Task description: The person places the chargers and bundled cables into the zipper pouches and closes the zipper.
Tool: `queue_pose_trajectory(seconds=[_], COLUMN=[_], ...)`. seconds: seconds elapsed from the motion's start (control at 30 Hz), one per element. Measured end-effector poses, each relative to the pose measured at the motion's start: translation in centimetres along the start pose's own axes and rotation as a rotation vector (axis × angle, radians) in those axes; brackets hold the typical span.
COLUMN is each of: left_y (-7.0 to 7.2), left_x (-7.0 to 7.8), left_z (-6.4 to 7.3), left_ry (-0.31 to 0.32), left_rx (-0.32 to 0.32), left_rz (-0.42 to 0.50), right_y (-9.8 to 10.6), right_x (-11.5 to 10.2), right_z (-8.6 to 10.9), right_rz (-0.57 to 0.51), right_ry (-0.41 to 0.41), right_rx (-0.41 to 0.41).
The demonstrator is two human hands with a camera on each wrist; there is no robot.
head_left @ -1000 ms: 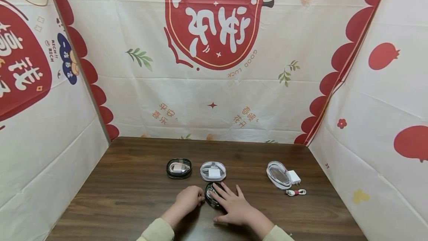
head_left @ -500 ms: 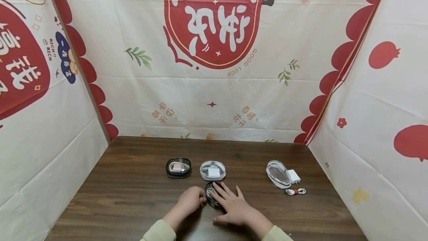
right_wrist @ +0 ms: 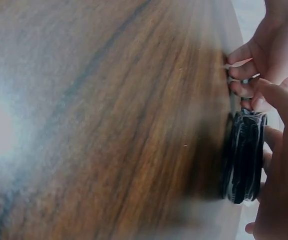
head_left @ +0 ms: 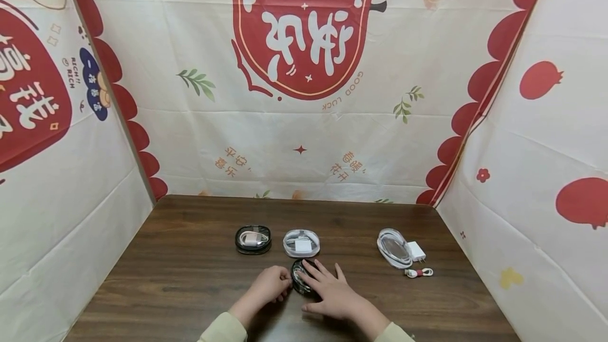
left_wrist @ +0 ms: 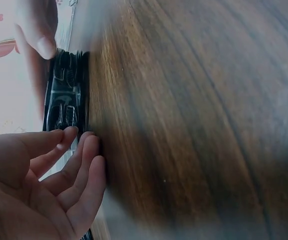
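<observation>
On the table (head_left: pixel 190 289), a black-rimmed clear cable case (head_left: pixel 300 277) lies flat between my hands, with a pale coil showing under its lid. My right hand (head_left: pixel 334 292) rests on top with its fingers spread, hiding the case's right part. From the left, my left hand (head_left: pixel 273 283) pinches the near end of the case's edge. Up close in the left wrist view, the thumb and forefinger tips (left_wrist: pixel 66 132) meet right at the case's end (left_wrist: pixel 66 95), and the other fingers are loosely bent. Seen edge-on in the right wrist view, the black case (right_wrist: pixel 245 157) lies beneath my right palm.
Behind it sit a white cable case (head_left: pixel 301 243) and another black cable case (head_left: pixel 253 239), each with a charger and cable inside. To the right lie a coiled white cable (head_left: pixel 395 248), a white charger plug (head_left: pixel 416 251) and a short bundled cable (head_left: pixel 419 273). Fabric walls enclose the table.
The left hand's lower fingers have loosened slightly, while its fingertips stay at the case's edge. The right hand and the case keep their places.
</observation>
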State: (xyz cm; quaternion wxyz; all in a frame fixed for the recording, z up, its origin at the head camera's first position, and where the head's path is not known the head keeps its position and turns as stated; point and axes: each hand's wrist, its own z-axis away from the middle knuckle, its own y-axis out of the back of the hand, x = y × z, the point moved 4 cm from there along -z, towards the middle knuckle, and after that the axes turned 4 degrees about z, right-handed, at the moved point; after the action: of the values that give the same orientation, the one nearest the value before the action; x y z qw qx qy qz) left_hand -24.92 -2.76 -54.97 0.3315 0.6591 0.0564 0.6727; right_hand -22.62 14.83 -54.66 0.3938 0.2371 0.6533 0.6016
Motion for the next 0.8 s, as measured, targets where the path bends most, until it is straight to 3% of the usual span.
queue_pose_trajectory(seconds=[0.13, 0.27, 0.43, 0.6, 0.8], left_y=[0.1, 0.4, 0.7, -0.4, -2.1], left_x=[-0.1, -0.1, 0.7, 1.5, 2.0], left_z=[0.0, 0.2, 1.1, 1.9, 2.5], left_ry=[-0.008, -0.004, -0.01, -0.041, -0.048], left_rx=[0.015, 0.072, 0.151, 0.119, 0.047], left_rz=[0.0, 0.004, -0.142, -0.224, -0.154], right_y=[0.7, 1.5, 2.7, 3.0, 2.7], right_x=[-0.1, 0.4, 1.5, 2.2, 2.5], right_z=[0.3, 0.6, 0.5, -0.1, -1.8], right_rz=[-0.035, -0.074, -0.105, -0.205, -0.253], right_ry=[-0.011, -0.031, -0.07, -0.116, -0.162], right_rx=[0.009, 0.074, 0.222, 0.272, 0.267])
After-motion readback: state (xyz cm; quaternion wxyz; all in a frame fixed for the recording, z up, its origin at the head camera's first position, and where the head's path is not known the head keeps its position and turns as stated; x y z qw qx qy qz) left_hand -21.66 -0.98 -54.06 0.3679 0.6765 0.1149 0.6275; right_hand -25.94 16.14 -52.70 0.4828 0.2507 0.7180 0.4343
